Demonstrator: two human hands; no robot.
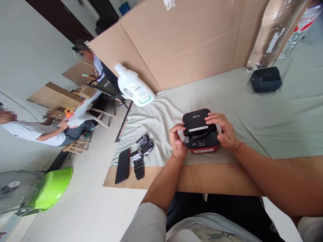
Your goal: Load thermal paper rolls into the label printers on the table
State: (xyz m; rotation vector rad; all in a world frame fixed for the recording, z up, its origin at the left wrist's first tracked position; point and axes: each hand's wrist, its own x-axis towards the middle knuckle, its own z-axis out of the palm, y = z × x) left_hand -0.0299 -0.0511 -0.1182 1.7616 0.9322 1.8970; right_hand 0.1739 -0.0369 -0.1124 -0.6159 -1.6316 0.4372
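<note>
The label printer (200,131), a small black box with a red base, sits on the pale cloth (264,114) near the front edge of the table (217,178), right in front of the person. Both hands are on it: the left hand (177,141) cups the left side with its fingers curled against the casing, and the right hand (223,129) lies over the right side, fingers spread flat on the lid. So neither grip is pinching anything, it's more of a steadying, pressing hold. The lid looks down or nearly down, with a white strip showing at the slot, though whether it's fully latched is hard to tell from here. Judging by that, the printer looks about buttoned up, while 3 or so black ribbon rolls (141,149) lie untouched to the left, just beside a dark phone (122,165). A second dark printer (265,79) sits well apart near the cardboard wall (189,37), also untouched, and a white jug (133,86) stands at the cloth's far left corner. 2 other people work in the background.
</note>
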